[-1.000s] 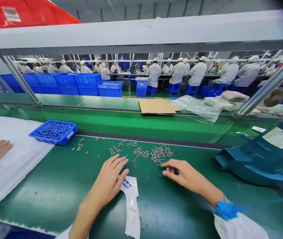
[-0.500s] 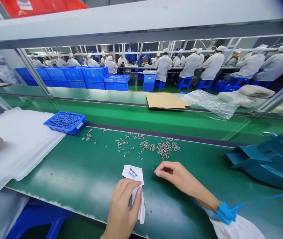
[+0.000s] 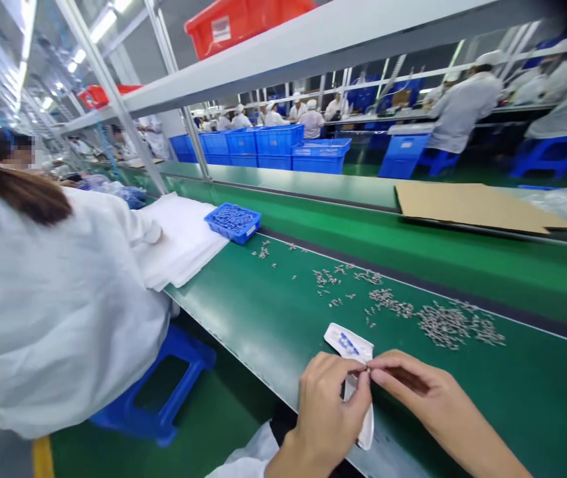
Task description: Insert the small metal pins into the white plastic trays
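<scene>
My left hand (image 3: 330,401) and my right hand (image 3: 425,401) meet at their fingertips low in the view. Thumb and forefinger are pinched together on each, and whatever they hold is too small to name. Beneath my left hand lies a long white piece (image 3: 346,338), partly covered by the fingers, with small blue parts (image 3: 348,343) on its upper end. Beyond my hands, small metal parts (image 3: 445,325) are scattered in loose heaps across the green bench (image 3: 263,312).
A blue tray (image 3: 234,222) of small blue parts stands beside stacked white sheets (image 3: 188,245). At left, a person in a white coat (image 3: 64,299) sits near a blue stool (image 3: 164,392). Cardboard (image 3: 473,206) lies on the far ledge; a shelf beam (image 3: 283,66) crosses above.
My view has swung left, bringing the neighbouring person into sight. My right hand has come over to my left, and their fingertips now meet above the white piece.
</scene>
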Motion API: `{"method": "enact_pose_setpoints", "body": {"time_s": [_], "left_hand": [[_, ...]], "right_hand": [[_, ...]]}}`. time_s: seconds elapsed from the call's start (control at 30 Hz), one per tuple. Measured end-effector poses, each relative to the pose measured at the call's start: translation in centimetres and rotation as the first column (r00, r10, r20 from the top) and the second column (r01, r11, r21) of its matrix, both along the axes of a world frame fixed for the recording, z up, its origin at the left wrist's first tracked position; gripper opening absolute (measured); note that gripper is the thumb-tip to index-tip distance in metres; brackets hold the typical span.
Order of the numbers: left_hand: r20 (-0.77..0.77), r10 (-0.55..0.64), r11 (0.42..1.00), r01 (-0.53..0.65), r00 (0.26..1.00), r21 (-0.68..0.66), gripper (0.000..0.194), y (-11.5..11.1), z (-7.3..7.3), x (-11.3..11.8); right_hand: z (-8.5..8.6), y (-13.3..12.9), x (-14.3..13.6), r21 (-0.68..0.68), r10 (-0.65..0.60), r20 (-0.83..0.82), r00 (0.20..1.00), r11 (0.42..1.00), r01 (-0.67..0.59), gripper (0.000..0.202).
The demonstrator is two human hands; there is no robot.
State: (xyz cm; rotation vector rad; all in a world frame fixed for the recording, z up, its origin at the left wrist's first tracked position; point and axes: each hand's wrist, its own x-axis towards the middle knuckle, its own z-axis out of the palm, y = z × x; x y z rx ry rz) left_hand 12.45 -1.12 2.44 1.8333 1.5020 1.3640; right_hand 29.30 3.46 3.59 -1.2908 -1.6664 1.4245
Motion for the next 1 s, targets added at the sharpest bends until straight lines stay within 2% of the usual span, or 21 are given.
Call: {"method": "enact_pose_setpoints", "body": {"time_s": [0.17, 0.3, 0.37, 0.47, 0.57, 0.67, 0.8, 1.0], "left_hand": [[0.015, 0.038, 0.997, -0.037, 0.999, -0.063, 0.013, -0.3, 0.2, -0.2], [-0.022, -0.053, 0.996, 0.051, 0.998, -0.078, 0.015, -0.3, 0.5, -2.0], [-0.115, -0.142, 0.987, 0.131, 0.983, -0.095, 0.025, -0.1, 0.7, -3.2], [-0.301, -0.305, 0.949, 0.265, 0.903, -0.169, 0.055, 0.2, 0.9, -4.3], [-0.410, -0.383, 0.922, 0.314, 0.828, -0.227, 0.068, 0.4, 0.9, -4.4], [-0.432, -0.382, 0.920, 0.296, 0.816, -0.255, 0.068, 0.4, 0.7, -4.1], [-0.405, -0.356, 0.930, 0.279, 0.842, -0.237, 0.065, 0.1, 0.3, -4.1], [-0.374, -0.333, 0.940, 0.272, 0.866, -0.207, 0.065, -0.1, -1.0, -4.2]], "right_hand": [[0.6, -0.4, -1.1, 0.020, 0.000, 0.036, 0.999, 1.000, -0.001, 0.033], [1.6, -0.2, -1.6, 0.029, 0.047, 0.097, 0.994, 0.998, -0.050, 0.033], [2.3, -0.1, -1.5, 0.023, 0.104, 0.195, 0.975, 0.994, -0.110, 0.032], [3.2, -0.1, -1.4, -0.019, 0.212, 0.356, 0.910, 0.975, -0.220, 0.031], [3.3, -0.1, -1.5, -0.051, 0.262, 0.454, 0.851, 0.962, -0.269, 0.031], [3.0, -0.1, -1.8, -0.043, 0.259, 0.502, 0.826, 0.961, -0.274, 0.031], [2.0, -0.1, -2.1, -0.006, 0.218, 0.530, 0.819, 0.967, -0.254, 0.034], [-1.0, 0.2, -1.4, 0.023, 0.205, 0.478, 0.854, 0.969, -0.245, 0.037]]}}
